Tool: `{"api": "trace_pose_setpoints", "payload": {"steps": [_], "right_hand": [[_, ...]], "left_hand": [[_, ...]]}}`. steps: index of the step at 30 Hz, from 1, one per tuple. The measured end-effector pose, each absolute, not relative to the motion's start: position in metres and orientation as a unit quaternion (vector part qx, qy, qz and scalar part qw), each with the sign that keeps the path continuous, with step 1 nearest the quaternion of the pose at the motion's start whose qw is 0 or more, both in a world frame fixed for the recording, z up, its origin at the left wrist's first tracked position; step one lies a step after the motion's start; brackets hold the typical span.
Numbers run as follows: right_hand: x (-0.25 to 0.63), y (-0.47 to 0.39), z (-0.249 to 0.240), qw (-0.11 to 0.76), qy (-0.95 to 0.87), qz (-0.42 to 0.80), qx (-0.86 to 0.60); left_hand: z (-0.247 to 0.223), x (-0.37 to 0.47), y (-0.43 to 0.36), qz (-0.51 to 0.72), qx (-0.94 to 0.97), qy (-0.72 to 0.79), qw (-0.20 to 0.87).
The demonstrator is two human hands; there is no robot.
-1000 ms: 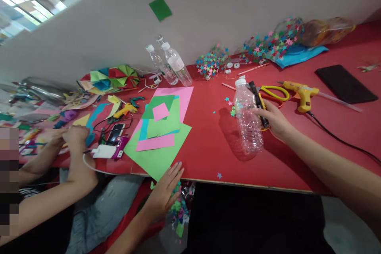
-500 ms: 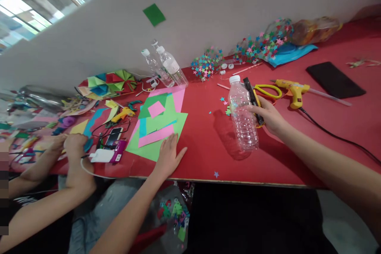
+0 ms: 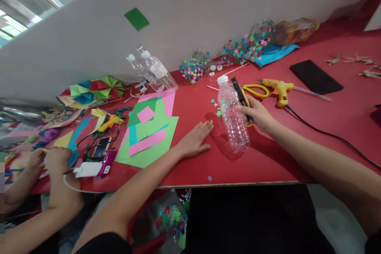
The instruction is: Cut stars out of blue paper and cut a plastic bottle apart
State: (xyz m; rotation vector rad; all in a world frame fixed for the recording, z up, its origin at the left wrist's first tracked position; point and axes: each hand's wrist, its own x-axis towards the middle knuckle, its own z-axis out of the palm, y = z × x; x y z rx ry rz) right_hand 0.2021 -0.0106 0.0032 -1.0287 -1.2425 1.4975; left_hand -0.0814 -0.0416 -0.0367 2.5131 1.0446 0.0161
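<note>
Closed around a black-and-yellow tool (image 3: 235, 84), the right grip (image 3: 258, 114) also has its fingertips against the side of a clear plastic bottle (image 3: 228, 105). That bottle has a white cap (image 3: 222, 79) and sits at the near middle of the red counter (image 3: 184, 170), just left of the tool; whether its base touches the surface cannot be told. Open and palm down, the left grip (image 3: 195, 139) spreads its fingers over the counter between the bottle and a layered pile of coloured paper (image 3: 171, 135), with a pink square (image 3: 146, 114) on top.

Small paper stars (image 3: 212, 101) lie just beyond the bottle's left side, and a purple star (image 3: 210, 178) lies near the front edge. Right of the tool are a yellow loop handle (image 3: 258, 86), a yellow glue gun (image 3: 279, 88) with a clear stick at its back, and a black phone (image 3: 316, 76).

Along the grey partition (image 3: 184, 8) stand capped bottles (image 3: 157, 67); farther right come star-covered clear shapes (image 3: 193, 69), a blue packet (image 3: 276, 55) and an amber bottle (image 3: 294, 31) on its side. At far left, another person's hands (image 3: 56, 160) are close together above the counter, near a purple-and-white device (image 3: 108, 162).
</note>
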Motion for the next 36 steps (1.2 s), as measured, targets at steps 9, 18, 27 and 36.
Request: {"api": "trace_pose_setpoints", "payload": {"steps": [9, 18, 27, 36], "right_hand": [[0.2, -0.009, -0.002, 0.447, -0.509, 0.607, -0.414], [0.196, -0.009, -0.003, 0.452, -0.502, 0.606, -0.419], [0.186, -0.023, 0.004, 0.467, -0.521, 0.603, -0.383], [0.206, 0.003, 0.0, 0.532, -0.404, 0.624, -0.407]], "left_hand": [[-0.004, -0.123, -0.154, -0.079, 0.937, 0.148, 0.307], [0.006, -0.157, -0.164, 0.005, 0.938, 0.287, 0.195], [0.011, -0.022, -0.038, 0.359, 0.708, 0.422, 0.437], [0.021, -0.053, -0.001, 0.574, 0.466, 0.391, 0.548]]}}
